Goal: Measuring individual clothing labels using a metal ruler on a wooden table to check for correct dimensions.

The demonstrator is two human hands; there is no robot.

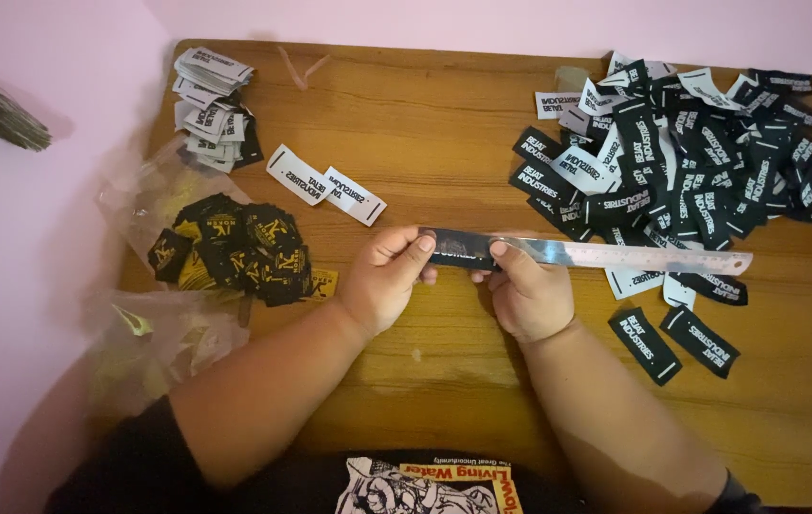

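Observation:
My left hand (pixel 385 278) pinches the left end of a black fabric label (pixel 458 251) that lies against a long steel ruler (pixel 634 255). My right hand (pixel 528 293) grips the ruler and the label's right end from below. The ruler runs to the right, above the wooden table (pixel 444 143). Both hands are held near the table's middle, thumbs on top.
A large heap of black and white labels (pixel 692 162) fills the back right. Two black labels (pixel 673 343) lie loose at the right. A white label strip (pixel 325 186), a stack of white labels (pixel 211 105) and black-and-yellow labels (pixel 235 249) on clear plastic bags (pixel 158 333) sit on the left.

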